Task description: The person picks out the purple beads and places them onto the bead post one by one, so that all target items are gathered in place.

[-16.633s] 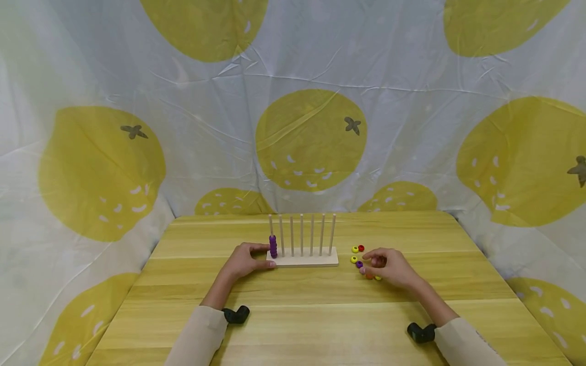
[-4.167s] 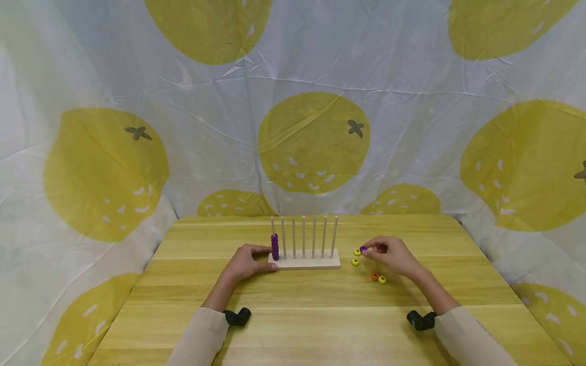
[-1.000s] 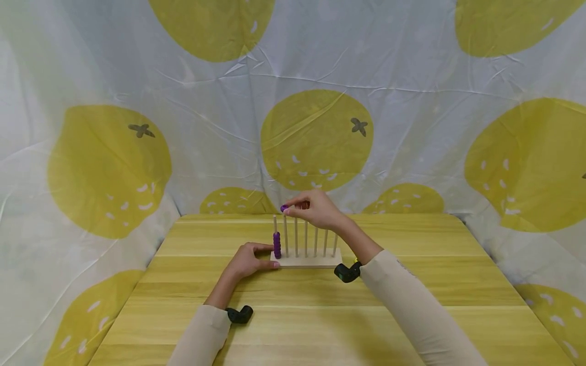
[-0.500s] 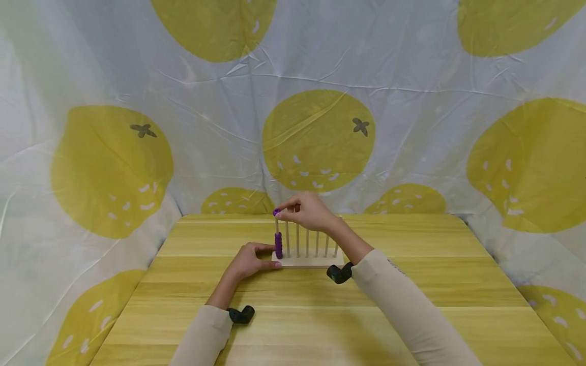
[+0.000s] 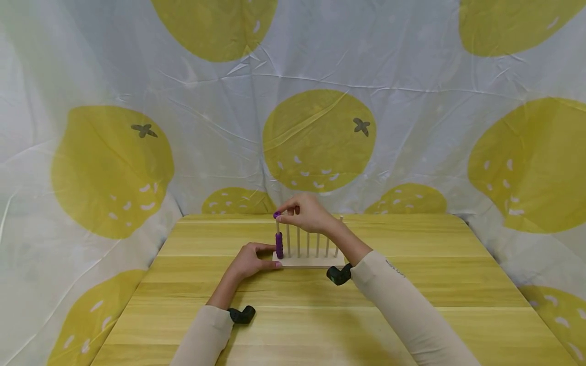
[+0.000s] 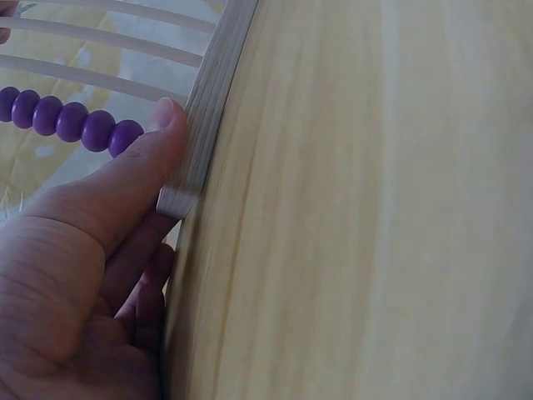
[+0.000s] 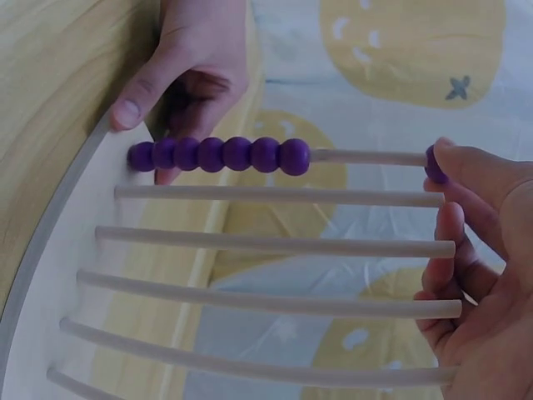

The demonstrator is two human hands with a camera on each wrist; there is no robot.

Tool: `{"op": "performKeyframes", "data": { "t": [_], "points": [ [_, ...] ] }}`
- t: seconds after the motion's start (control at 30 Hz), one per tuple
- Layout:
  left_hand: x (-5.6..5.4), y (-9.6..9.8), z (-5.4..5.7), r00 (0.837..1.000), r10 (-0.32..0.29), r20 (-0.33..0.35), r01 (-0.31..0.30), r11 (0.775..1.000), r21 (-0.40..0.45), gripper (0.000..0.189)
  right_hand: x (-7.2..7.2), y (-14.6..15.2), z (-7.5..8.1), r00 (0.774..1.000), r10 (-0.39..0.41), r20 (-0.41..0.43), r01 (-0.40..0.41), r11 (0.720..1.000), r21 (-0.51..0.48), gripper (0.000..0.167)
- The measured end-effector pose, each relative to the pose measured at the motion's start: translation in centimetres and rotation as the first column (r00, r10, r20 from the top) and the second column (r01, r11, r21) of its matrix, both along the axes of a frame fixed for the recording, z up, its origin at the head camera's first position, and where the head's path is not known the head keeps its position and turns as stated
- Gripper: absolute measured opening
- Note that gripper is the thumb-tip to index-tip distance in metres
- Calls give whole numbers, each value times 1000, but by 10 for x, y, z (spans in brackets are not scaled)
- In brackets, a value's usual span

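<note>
A wooden peg rack with a row of upright pegs stands on the table. My left hand grips the left end of its base, thumb in front and fingers behind. On the leftmost peg sits a stack of several purple beads, reaching partway up. My right hand pinches one more purple bead between thumb and index finger at the top of that same peg. In the right wrist view the thumb partly covers this bead. The other pegs carry no beads.
The wooden table extends around the rack. A white cloth printed with yellow fruit hangs behind and at both sides. Black wrist devices sit at both cuffs. The right forearm covers the table area right of the rack.
The right hand took a purple bead from the loose beads at the right, carried it left and brought it down slightly onto the leftmost peg's top. The left hand kept its grip.
</note>
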State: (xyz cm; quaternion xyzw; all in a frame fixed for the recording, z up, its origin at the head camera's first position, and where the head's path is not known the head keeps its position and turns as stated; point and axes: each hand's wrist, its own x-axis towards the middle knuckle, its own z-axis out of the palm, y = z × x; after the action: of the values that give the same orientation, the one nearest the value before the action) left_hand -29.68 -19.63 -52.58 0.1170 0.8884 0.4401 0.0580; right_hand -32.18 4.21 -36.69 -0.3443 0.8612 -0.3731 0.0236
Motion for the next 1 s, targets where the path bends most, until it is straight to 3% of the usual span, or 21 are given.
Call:
{"op": "performKeyframes", "data": {
  "t": [0.5, 1.0],
  "points": [
    [2, 0, 1, 1000, 10, 5, -10, 1000, 16, 55, -3, 6, -2, 1000, -11, 6, 11, 1000, -12, 33],
    [3, 2, 2, 1000, 26, 11, -26, 1000, 8, 56, 1, 42, 0, 996, -85, 1, 85, 996, -41, 26]
  ]
}}
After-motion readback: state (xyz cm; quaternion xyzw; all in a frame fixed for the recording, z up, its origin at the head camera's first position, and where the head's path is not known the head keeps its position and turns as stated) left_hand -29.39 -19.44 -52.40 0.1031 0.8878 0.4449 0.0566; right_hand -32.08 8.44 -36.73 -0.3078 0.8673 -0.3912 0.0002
